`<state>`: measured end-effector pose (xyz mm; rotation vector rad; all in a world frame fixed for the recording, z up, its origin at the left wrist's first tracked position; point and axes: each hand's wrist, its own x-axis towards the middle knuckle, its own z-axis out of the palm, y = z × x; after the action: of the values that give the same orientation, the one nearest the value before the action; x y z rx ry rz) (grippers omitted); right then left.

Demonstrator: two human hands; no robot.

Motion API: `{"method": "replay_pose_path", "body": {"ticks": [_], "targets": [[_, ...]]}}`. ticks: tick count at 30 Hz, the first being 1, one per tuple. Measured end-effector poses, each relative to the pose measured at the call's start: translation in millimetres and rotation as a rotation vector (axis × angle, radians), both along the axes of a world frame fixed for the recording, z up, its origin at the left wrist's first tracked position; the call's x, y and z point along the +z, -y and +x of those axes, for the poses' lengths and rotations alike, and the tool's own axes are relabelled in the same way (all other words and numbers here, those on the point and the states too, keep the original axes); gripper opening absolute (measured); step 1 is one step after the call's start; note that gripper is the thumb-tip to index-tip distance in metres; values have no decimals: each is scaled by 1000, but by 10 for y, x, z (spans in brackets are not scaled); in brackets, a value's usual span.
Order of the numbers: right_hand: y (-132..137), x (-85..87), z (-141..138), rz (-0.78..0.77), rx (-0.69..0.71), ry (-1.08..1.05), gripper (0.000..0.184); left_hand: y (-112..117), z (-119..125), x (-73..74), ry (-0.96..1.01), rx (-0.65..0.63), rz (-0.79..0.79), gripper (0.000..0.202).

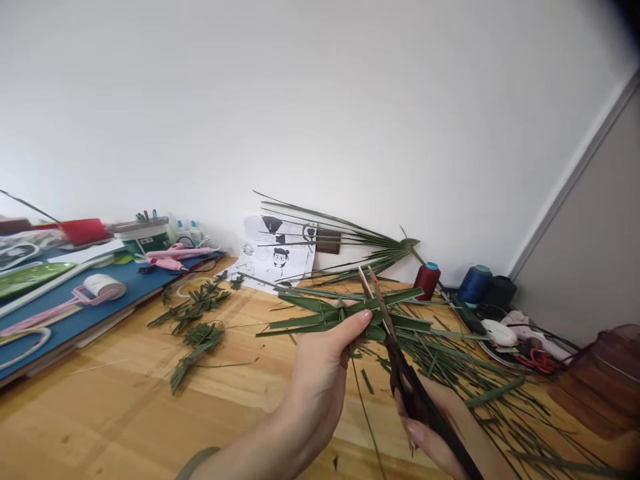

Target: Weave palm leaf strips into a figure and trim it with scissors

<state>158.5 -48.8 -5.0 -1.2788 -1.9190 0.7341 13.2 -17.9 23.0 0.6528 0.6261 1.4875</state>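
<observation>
Where the strips of the woven leaf piece [327,319] fan out past the thumb of the left hand [320,373], the scissors [400,370] cross them at a steep slant. The leaf piece is held up in front of the person, above the worktop [150,420], its long axis running from side to side. The scissors point away from the person, from lower right towards upper left, with the blade tips a little apart and beyond the strips. Whether any strip sits between the blades is not clear.

The left hand is curled closed on the middle of the leaf piece, thumb on top. The right hand [447,403] is closed round the scissor handles, lower and nearer the person; it is the nearer of the two to the loose strips [470,370] spread along the right. The left thumb, just beside the blades, is the closest thing to hem them in.

Behind, a fan-shaped leaf [400,248] leans towards the wall, with a red spool [427,281] and a blue spool [474,287] to its right and printed sheets [257,267] to its left. Further left, small leaf clusters [203,337] lie near the blue board [137,277].
</observation>
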Motion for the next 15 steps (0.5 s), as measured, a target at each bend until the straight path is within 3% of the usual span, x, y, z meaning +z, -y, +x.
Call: {"method": "replay_pose_path", "body": {"ticks": [8, 15], "targets": [[11, -54, 85, -9, 25, 35, 4, -28, -65, 12, -91, -14, 75, 13], [-14, 100, 115, -67, 24, 56, 9, -68, -154, 84, -254, 30, 147, 14]]}}
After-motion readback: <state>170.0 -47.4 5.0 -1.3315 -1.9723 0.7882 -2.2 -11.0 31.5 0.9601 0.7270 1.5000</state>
